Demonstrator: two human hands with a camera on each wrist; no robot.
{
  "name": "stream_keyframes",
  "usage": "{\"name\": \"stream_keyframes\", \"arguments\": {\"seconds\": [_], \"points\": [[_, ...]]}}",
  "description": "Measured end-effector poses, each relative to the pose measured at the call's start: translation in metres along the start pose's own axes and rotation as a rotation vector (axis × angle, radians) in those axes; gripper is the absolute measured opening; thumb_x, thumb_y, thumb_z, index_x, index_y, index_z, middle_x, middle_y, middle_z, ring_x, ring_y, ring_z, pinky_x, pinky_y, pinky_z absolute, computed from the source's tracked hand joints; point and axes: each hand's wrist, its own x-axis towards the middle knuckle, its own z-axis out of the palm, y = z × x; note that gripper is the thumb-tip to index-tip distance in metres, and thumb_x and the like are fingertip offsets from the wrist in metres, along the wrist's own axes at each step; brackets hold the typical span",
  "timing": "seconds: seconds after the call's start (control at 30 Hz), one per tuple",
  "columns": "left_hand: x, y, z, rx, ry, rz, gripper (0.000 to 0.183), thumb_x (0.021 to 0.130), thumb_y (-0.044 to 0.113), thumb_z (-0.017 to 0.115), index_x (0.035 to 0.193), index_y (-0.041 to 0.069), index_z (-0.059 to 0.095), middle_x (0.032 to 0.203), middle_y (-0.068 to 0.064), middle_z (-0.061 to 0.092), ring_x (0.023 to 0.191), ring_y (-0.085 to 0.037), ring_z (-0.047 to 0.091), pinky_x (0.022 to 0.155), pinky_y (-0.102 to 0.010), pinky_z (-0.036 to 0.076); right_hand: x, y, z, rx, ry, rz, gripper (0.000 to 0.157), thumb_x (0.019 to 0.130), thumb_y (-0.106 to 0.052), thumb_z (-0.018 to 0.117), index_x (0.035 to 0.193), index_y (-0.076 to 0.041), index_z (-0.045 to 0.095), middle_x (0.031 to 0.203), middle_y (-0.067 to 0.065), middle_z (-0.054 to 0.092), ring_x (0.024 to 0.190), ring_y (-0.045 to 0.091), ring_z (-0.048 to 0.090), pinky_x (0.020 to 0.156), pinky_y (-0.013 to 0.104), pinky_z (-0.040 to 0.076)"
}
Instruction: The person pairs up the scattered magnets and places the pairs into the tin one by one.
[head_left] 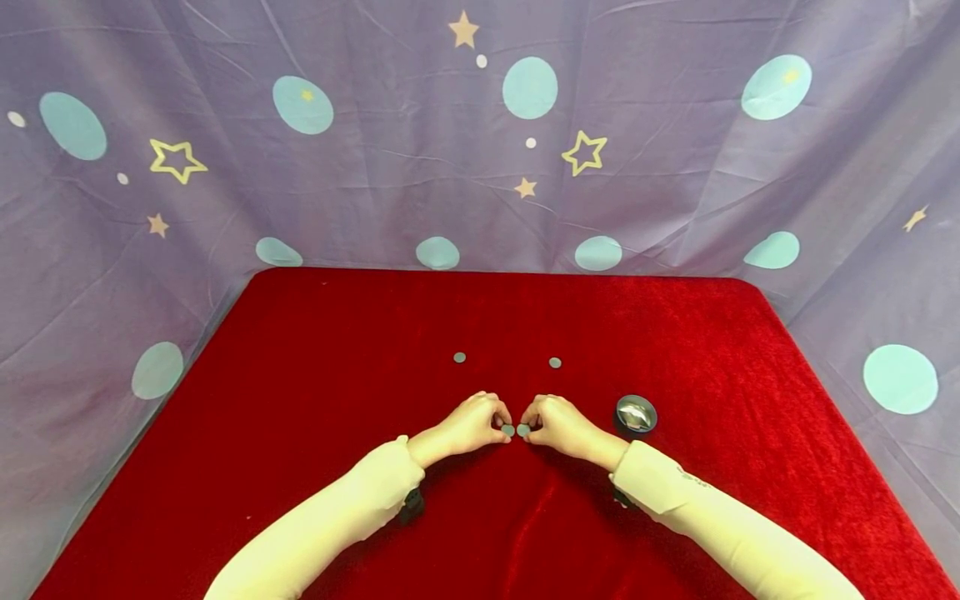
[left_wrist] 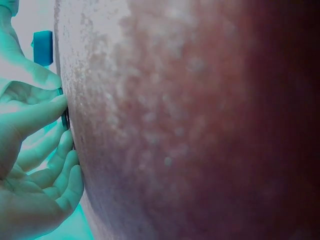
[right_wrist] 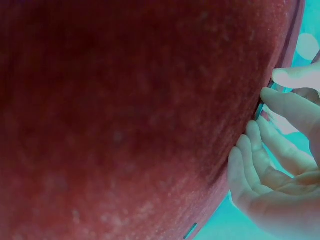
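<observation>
Near the middle of the red cloth my hands face each other, fingertips close together. My left hand [head_left: 474, 422] pinches a small grey-green disc [head_left: 507, 430] between thumb and fingers, down at the cloth. Opposite it, my right hand [head_left: 561, 427] pinches a matching disc [head_left: 523, 430]; a narrow gap shows between the two discs. From the left wrist, the left hand's disc [left_wrist: 64, 121] appears edge-on against the cloth. The right wrist view shows the right hand's disc [right_wrist: 259, 111] at its fingertips, largely hidden by the fingers.
Two more discs lie farther back, one at left [head_left: 460, 357] and another at right [head_left: 555, 362]. A small dark-rimmed round bowl [head_left: 636, 414] with a shiny inside stands right of my right hand. Patterned purple curtains [head_left: 405, 167] enclose the red-covered table [head_left: 337, 333].
</observation>
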Motion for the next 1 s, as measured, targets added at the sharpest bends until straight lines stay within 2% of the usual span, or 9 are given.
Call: {"name": "stream_keyframes", "arguments": {"seconds": [0.57,0.83,1.0], "points": [[0.001,0.005,0.0,0.025,-0.014,-0.01,0.016,0.074,0.012,0.074,0.085,0.005,0.064,0.076,-0.003,0.055,0.074,-0.015,0.046,0.067,-0.026,0.039,0.0,0.001,0.001,-0.024,0.018,-0.01,0.012,0.069,-0.005,0.074,0.08,-0.001,0.069,0.076,0.002,0.06,0.068,0.011,0.054,0.062,0.019,0.044],[0.0,0.007,-0.002,0.056,-0.022,0.003,0.021,0.076,0.014,0.073,0.093,0.005,0.064,0.08,-0.002,0.055,0.077,-0.016,0.049,0.067,-0.027,0.042,-0.007,0.002,-0.007,0.041,-0.005,-0.008,0.019,0.072,-0.006,0.073,0.089,0.002,0.069,0.081,0.004,0.062,0.073,0.015,0.059,0.064,0.02,0.047],[0.0,0.01,-0.001,0.087,-0.02,0.008,0.024,0.077,0.017,0.072,0.095,0.005,0.063,0.084,-0.002,0.055,0.079,-0.016,0.052,0.069,-0.026,0.044,-0.019,0.005,-0.018,0.08,0.023,0.014,0.02,0.074,-0.007,0.072,0.091,0.002,0.069,0.085,0.006,0.064,0.075,0.016,0.059,0.066,0.023,0.049]]}}
